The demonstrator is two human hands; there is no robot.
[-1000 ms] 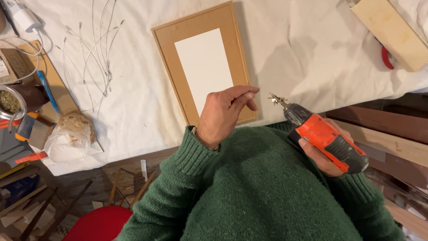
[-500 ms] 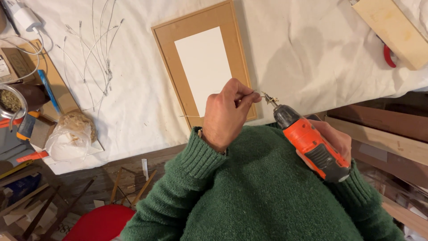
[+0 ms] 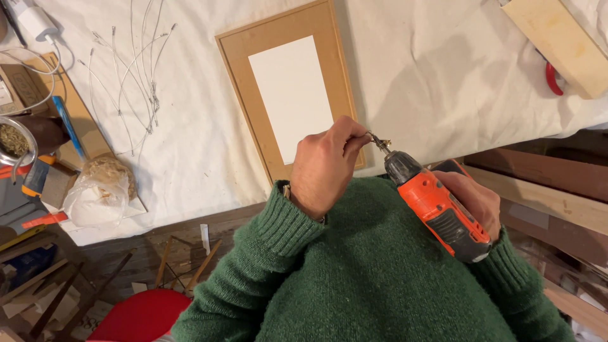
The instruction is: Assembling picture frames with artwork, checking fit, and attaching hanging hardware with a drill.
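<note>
My right hand (image 3: 476, 201) grips an orange and black cordless drill (image 3: 437, 206), its bit pointing up and left. My left hand (image 3: 326, 163) pinches a small screw (image 3: 373, 139) at the tip of the drill bit. Both hands hover over the near edge of a wooden picture frame (image 3: 237, 82) with a white centre, lying flat on a white cloth (image 3: 430, 82). Both arms wear green knitted sleeves.
Thin wires (image 3: 136, 69) lie spread left of the frame. A clear bag (image 3: 101, 193), a blue-handled tool (image 3: 66, 126) and a white charger (image 3: 38, 22) sit at the left. A pale wooden plank (image 3: 560, 41) rests top right. Wooden boards (image 3: 544, 196) lie right; a red stool (image 3: 136, 316) below.
The drill has moved left toward my left hand. My left-hand fingers have closed onto the bit's tip with the small screw.
</note>
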